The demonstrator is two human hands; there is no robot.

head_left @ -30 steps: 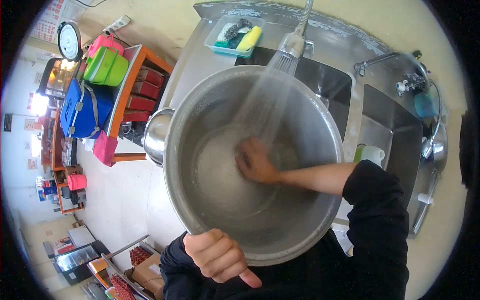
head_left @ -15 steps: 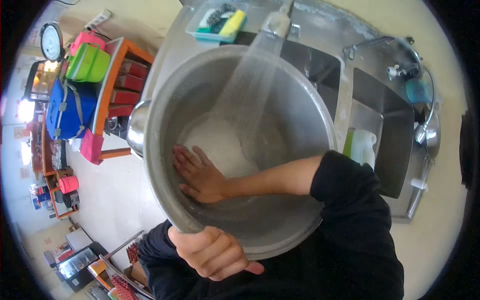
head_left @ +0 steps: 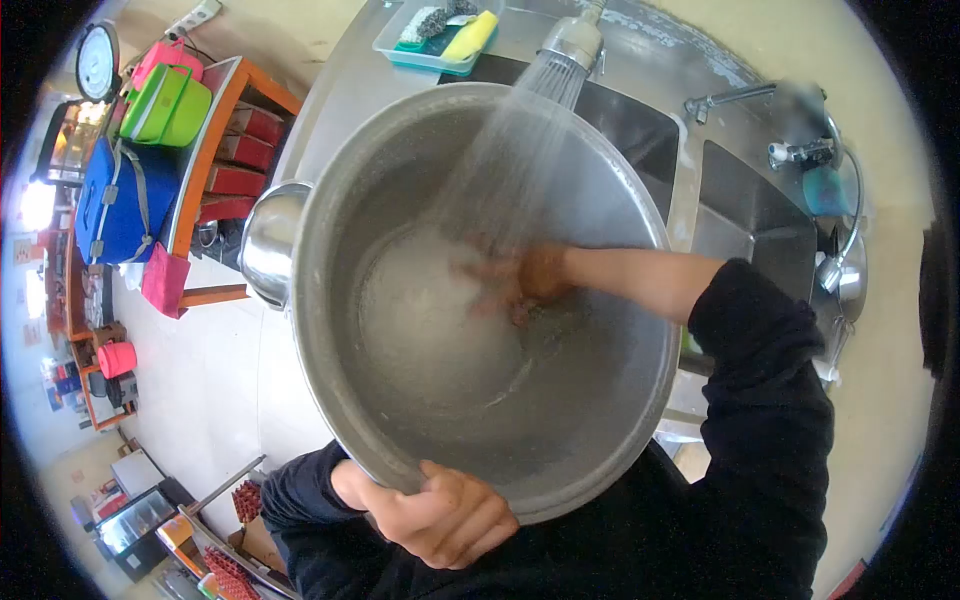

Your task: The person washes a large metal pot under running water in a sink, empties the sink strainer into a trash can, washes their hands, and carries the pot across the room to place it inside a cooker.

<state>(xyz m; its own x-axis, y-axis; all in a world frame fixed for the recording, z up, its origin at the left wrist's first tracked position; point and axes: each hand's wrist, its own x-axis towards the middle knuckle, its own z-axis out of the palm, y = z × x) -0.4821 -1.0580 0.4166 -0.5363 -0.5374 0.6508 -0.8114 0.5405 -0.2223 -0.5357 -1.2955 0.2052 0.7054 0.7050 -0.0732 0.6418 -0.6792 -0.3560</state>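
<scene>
A large metal pot (head_left: 335, 370) is tilted over the sink counter, with cloudy liquid and pale material (head_left: 430, 310) at its bottom. Water sprays into it from a shower head (head_left: 573, 42) above. The near rim is gripped by my left hand (head_left: 445, 515), fingers wrapped round it. My right hand (head_left: 525, 278) is inside the pot under the spray, fingers apart and partly blurred by the water. A shiny metal bowl (head_left: 272, 243) shows beyond the pot's left side.
Behind the pot, a plastic tub (head_left: 392, 45) holds scrubbers and a yellow sponge (head_left: 470, 38). Two sink basins (head_left: 745, 230) and a tap (head_left: 735, 98) are at the right. At the left, an orange-edged table (head_left: 205, 155) carries a blue cooler (head_left: 125, 205) and a green box (head_left: 168, 105).
My right hand has moved from the pot's left inner wall toward its middle right, under the spray. My left hand still grips the rim.
</scene>
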